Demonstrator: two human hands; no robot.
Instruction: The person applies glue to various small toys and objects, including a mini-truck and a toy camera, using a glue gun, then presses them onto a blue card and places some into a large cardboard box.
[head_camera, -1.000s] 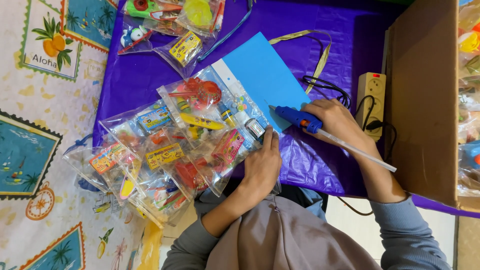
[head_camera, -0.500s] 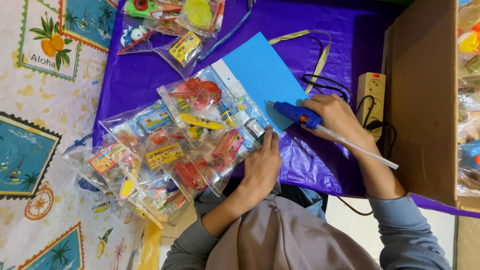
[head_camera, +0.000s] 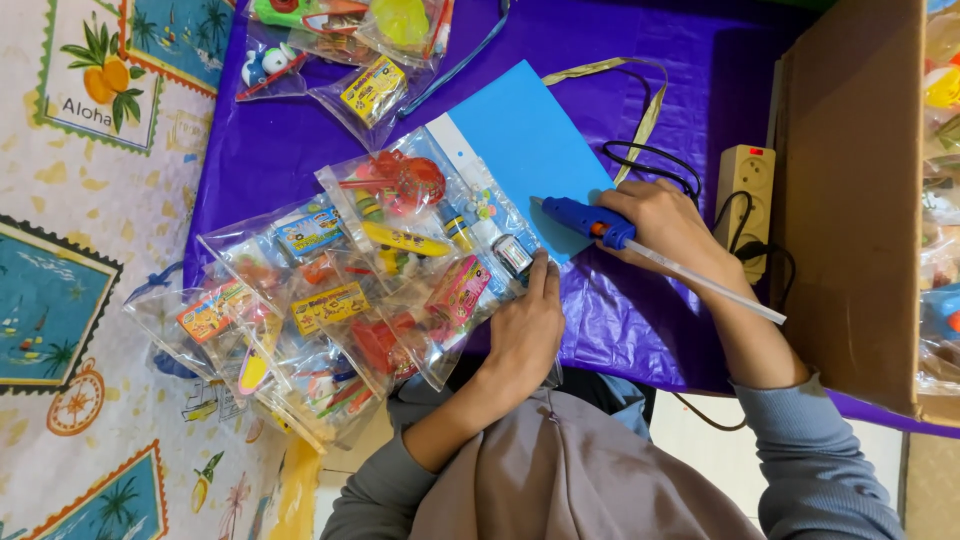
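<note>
My right hand (head_camera: 670, 225) grips a blue hot glue gun (head_camera: 590, 220) with a white glue stick (head_camera: 700, 283) poking out behind; its nozzle rests at the edge of a blue card sheet (head_camera: 525, 135). My left hand (head_camera: 525, 320) presses flat on a row of clear plastic bags of small toys and stationery (head_camera: 400, 260), fingertips near the card's lower edge. The bags overlap one another along the card on a purple tablecloth (head_camera: 640, 320).
A beige power strip (head_camera: 745, 185) with a black cord (head_camera: 650, 155) lies right of the glue gun. An open cardboard box (head_camera: 850, 200) stands at the right. More toy bags (head_camera: 340, 50) lie at the top. A patterned cloth (head_camera: 90, 250) covers the left.
The glue gun's nozzle has shifted slightly up and left onto the blue card's edge. My left hand stays pressed on the bags.
</note>
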